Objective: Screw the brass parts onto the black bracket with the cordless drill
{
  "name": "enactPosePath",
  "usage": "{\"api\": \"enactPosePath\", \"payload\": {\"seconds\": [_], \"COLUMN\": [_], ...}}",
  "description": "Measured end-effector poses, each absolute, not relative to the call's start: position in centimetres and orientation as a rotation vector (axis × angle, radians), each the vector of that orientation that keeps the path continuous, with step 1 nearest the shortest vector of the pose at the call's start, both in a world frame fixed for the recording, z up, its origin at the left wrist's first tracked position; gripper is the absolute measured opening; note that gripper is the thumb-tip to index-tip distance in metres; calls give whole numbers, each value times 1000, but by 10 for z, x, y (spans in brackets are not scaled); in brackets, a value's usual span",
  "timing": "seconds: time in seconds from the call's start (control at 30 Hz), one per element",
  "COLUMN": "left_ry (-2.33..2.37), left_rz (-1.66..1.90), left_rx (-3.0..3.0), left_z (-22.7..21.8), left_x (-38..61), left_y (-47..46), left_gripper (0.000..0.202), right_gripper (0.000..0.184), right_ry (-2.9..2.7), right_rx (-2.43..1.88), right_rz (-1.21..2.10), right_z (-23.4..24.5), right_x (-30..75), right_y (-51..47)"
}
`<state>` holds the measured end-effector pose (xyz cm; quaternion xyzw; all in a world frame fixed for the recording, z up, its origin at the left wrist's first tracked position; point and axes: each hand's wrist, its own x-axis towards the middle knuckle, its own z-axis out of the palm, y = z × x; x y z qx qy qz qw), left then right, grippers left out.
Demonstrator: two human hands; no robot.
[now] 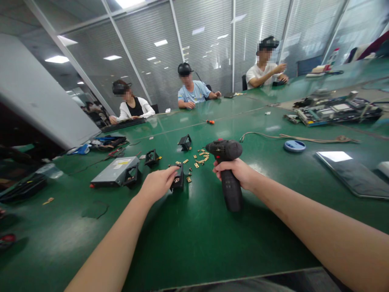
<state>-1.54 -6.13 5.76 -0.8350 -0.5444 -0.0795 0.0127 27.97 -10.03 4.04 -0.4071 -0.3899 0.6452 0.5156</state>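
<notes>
My right hand [235, 172] is wrapped round the grip of a black cordless screwdriver [226, 170], its head pointing left above the green table [194, 235]. My left hand [158, 183] pinches a small black bracket [178, 180] that rests on the table just left of the tool. Several small brass pieces [199, 158] lie scattered right behind the bracket. Two more black brackets [152, 157] [184, 142] sit farther back.
A grey metal drive box [117, 171] lies at the left. A circuit board assembly [334, 110], a blue round lid [294, 145] and a flat dark panel [352, 170] lie to the right. Three people sit along the far edge.
</notes>
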Motion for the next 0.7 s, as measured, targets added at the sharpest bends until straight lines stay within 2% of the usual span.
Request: {"api": "enactPosePath", "payload": {"seconds": [0.43, 0.7], "left_ry": [-1826, -1732], "left_rz": [-615, -413], "left_rx": [-2515, -2585], "left_z": [35, 44], "left_x": [-20, -24], "left_y": [-49, -49], "left_gripper": [36, 23], "right_gripper": [26, 26], "right_ry": [-959, -941], "right_rx": [-984, -986], "right_rz": [1549, 1546], "right_z": [39, 39], "right_x": [280, 280], "right_y": [-100, -100]}}
